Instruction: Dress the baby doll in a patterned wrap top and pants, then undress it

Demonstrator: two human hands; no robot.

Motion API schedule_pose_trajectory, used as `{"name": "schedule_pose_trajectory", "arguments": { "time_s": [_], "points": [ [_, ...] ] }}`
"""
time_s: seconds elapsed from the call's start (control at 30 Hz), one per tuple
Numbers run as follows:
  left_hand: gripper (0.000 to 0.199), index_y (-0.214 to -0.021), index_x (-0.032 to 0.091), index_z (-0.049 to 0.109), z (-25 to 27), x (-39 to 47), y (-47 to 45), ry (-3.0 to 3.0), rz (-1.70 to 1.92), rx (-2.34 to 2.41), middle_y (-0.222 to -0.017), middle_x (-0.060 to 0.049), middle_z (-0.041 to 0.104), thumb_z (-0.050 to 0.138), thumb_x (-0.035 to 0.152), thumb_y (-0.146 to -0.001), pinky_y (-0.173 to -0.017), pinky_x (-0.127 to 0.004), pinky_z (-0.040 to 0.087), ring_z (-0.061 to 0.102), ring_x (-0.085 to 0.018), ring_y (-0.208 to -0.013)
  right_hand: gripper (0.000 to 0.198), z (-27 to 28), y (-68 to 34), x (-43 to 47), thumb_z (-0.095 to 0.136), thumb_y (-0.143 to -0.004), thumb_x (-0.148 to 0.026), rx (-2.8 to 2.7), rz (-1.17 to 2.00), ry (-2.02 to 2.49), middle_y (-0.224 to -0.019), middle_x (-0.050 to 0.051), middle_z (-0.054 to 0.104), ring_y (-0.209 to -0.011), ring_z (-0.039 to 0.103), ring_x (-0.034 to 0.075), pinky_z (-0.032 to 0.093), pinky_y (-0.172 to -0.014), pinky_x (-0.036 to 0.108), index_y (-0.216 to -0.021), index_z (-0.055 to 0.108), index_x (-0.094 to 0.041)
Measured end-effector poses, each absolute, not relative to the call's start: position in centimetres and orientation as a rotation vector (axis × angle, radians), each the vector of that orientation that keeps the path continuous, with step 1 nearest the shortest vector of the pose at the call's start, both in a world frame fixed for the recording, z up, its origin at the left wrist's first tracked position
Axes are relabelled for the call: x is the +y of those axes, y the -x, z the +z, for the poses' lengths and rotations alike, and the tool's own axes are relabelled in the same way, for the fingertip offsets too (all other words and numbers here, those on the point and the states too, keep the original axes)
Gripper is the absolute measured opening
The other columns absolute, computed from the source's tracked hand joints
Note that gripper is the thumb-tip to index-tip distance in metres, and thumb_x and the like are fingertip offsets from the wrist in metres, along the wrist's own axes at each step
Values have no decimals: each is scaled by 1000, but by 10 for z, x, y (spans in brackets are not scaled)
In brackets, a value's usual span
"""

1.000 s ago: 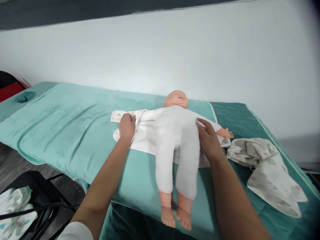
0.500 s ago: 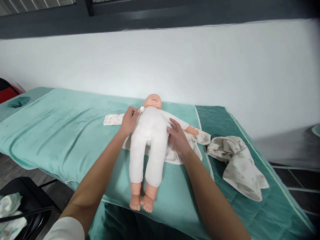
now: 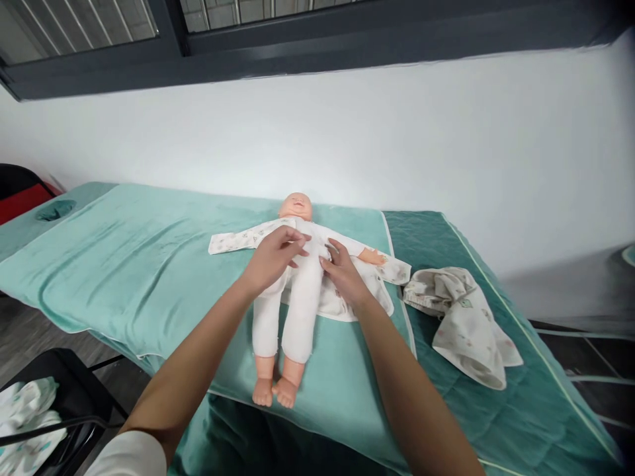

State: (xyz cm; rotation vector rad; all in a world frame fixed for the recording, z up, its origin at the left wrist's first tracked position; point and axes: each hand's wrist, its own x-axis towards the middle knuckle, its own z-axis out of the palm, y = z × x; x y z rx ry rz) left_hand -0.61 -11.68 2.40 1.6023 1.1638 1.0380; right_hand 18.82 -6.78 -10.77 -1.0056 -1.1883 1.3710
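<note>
A baby doll [image 3: 303, 281] with a white cloth body lies on its back, head toward the wall. A white patterned baby shirt [image 3: 233, 240] is under it, and one front panel now lies across the doll's torso. My left hand [image 3: 278, 258] is over the doll's chest, its fingers bent and closed at the edge of that panel; the fingertips are partly hidden. Beside the doll's other flank, my right hand [image 3: 344, 271] is open, fingers slightly spread and touching its side. The shirt's other sleeve lies flat beneath the doll's bare arm.
Teal sheets [image 3: 139, 264] cover the bed, with a darker quilted cover [image 3: 496, 423] at the right. Crumpled patterned baby clothing [image 3: 466, 324] lies there. A black chair [image 3: 74, 387] with diapers [image 3: 30, 410] stands at lower left. A white wall [image 3: 347, 139] borders the far side.
My left hand has moved from the doll's shoulder inward over its chest, and the shirt panel has come across the torso. My right hand stays at the doll's side.
</note>
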Motion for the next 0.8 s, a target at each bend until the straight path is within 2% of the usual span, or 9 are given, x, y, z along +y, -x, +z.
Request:
{"name": "schedule_pose_trajectory", "arguments": {
  "time_s": [0.1, 0.23, 0.3, 0.47, 0.67, 0.8],
  "points": [
    [13, -105, 27, 60, -9, -146, 30, -1795, 1247, 1480, -122, -5, 67, 57, 32, -93, -94, -35, 55, 64, -19, -115, 79, -106, -190, -69, 76, -78, -52, -1185, 1384, 1005, -156, 9, 41, -143, 44, 24, 36, -120, 47, -144, 36, -35],
    [42, -125, 30, 55, -60, -186, 59, -2134, 1166, 1602, -134, -9, 56, 70, 33, -86, -110, -45, 47, 54, -25, -129, 80, -105, -190, -69, 77, -75, -53, -1185, 1369, 1009, -156, 9, 42, -144, 43, 25, 34, -121, 47, -142, 38, -34],
    [42, -127, 29, 55, -74, -197, 62, -2208, 1151, 1679, -130, -11, 55, 69, 34, -87, -109, -47, 49, 55, -26, -125, 81, -105, -189, -70, 77, -75, -54, -1200, 1349, 1019, -157, 10, 41, -145, 41, 25, 32, -122, 46, -143, 38, -33],
    [13, -106, 28, 61, -77, -188, 51, -2344, 1145, 1809, -104, -8, 63, 51, 28, -98, -89, -46, 54, 60, -26, -101, 84, -103, -191, -73, 73, -78, -58, -1279, 1331, 991, -161, 9, 36, -147, 39, 25, 31, -123, 45, -148, 34, -33],
    [17, -104, 27, 60, -58, -182, 39, -2387, 1187, 1628, -98, -7, 67, 43, 25, -100, -81, -40, 54, 62, -22, -93, 93, -99, -193, -75, 75, -78, -57, -1373, 1366, 886, -168, 7, 21, -155, 21, 24, 24, -125, 46, -153, 26, -34],
    [17, -95, 26, 61, -51, -184, 35, -2489, 1009, 1534, -87, -5, 66, 46, 29, -100, -79, -39, 52, 60, -21, -84, 97, -97, -193, -77, 74, -78, -58, -1385, 1370, 904, -168, 8, 20, -155, 23, 25, 23, -126, 47, -156, 22, -33]
  ]
}}
